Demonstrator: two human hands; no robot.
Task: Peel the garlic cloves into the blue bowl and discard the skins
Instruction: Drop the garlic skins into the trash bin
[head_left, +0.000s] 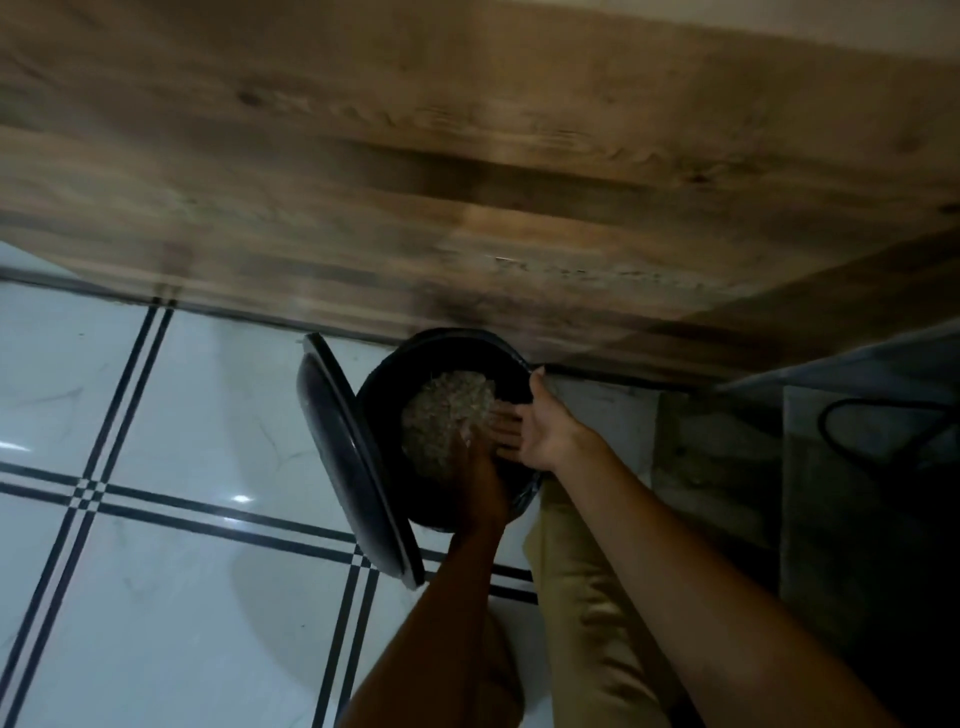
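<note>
A round black bin (447, 339) stands on the floor below the table's edge, its lid (343, 457) swung up on the left. Inside it lies a pale heap of garlic skins (441, 415). Both of my hands hang over the bin's mouth. My left hand (480, 483) is in shadow, its fingers stretched toward the skins. My right hand (543, 426) is flat, with straight fingers pointing left against the left hand's fingertips and the thumb up by the rim. Neither hand holds anything. The blue bowl and the garlic cloves are out of view.
A wooden table top (467, 156) fills the upper half of the view. The floor is white tile (156, 415) with dark double lines. My tan trouser leg (582, 597) stands right of the bin. A grey unit with a dark cable (857, 431) sits far right.
</note>
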